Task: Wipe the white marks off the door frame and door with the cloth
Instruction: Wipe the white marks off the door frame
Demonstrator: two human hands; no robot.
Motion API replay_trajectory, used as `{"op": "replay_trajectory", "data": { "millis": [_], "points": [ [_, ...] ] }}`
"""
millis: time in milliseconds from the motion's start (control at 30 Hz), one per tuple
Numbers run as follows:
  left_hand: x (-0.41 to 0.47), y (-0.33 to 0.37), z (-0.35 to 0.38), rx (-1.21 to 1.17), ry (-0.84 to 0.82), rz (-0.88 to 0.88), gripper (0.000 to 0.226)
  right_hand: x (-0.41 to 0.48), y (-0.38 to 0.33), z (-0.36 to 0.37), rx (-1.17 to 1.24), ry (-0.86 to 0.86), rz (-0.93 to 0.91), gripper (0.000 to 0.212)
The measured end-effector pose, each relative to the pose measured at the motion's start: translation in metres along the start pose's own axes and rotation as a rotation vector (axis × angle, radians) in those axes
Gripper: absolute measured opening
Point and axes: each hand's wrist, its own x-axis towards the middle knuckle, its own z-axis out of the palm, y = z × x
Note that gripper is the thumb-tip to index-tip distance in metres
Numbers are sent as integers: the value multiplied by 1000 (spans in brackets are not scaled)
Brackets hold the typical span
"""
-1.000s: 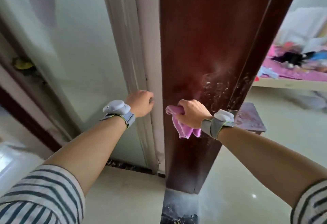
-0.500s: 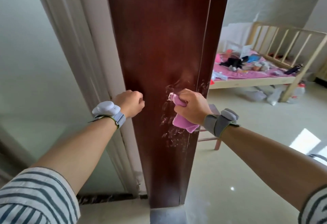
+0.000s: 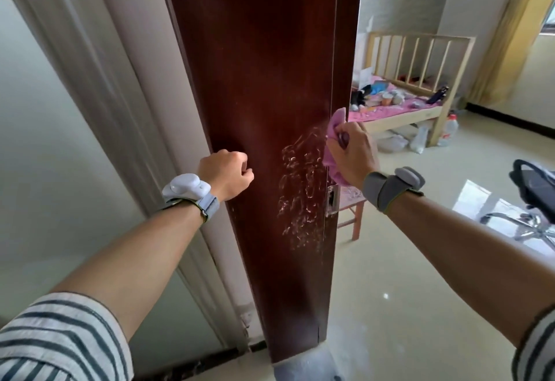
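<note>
Cloth (image 3: 337, 120) — balled inside R hand (image 3: 353, 155) fingers (image 3: 341, 136).

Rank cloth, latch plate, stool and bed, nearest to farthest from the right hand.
1. cloth: gripped in the right hand.
2. latch plate: door edge, just below.
3. stool: beyond it, lower.
4. bed: far across room.

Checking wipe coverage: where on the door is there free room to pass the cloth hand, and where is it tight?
Free: the door face above the left hand and right hand, and below the white marks. Tight: the marked strip between the hands, by the cloth.
</note>
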Motion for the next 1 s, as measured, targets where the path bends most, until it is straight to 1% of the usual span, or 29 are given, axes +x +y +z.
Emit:
{"op": "replay_trajectory", "data": {
  "millis": [100,133,200,233,300,333,367,400,467,567,633,700,767,833,900,933,1000],
  "points": [
    [0,-1,1,-9,17,15,24,8,-2,9,-25,89,-196,14],
    [1,-1,1,-15,25,20,25,12,-3,13,-40,107,-229,12],
    [3,-3,1,-35,38,16,28,21,-7,23,-95,145,-240,9],
    [5,-3,1,-47,43,11,30,22,-7,28,-142,155,-230,11],
    [8,-4,0,-55,52,-4,35,16,-7,35,-271,80,-246,21],
    [9,-4,0,-54,53,-15,38,7,-5,39,-327,-9,-260,25],
    [9,-4,0,-57,53,-24,40,-3,0,42,-352,-92,-270,26],
    [11,-4,0,-58,59,-22,42,-12,5,42,-353,-132,-277,26],
    [12,-4,-1,-57,50,-15,44,-19,16,38,-293,-75,-277,23],
    [14,-6,-1,-76,36,1,46,6,7,32,-159,94,-238,20],
    [13,-6,-1,-82,31,10,46,20,-7,32,-130,191,-221,14],
    [12,-6,-1,-75,26,13,44,22,-17,41,-119,250,-208,13],
    [12,-6,-2,-54,22,19,43,9,-22,54,-144,219,-232,19],
    [13,-7,-4,-42,14,22,45,-7,-19,63,-206,60,-290,23],
    [13,-8,-5,-47,-13,31,47,-18,-12,60,-282,-79,-265,21],
    [12,-8,-6,-51,-21,37,46,-20,-9,55,-292,-82,-240,20],
    [12,-8,-8,-51,-23,41,45,-16,-7,46,-258,3,-238,21]
  ]
}}
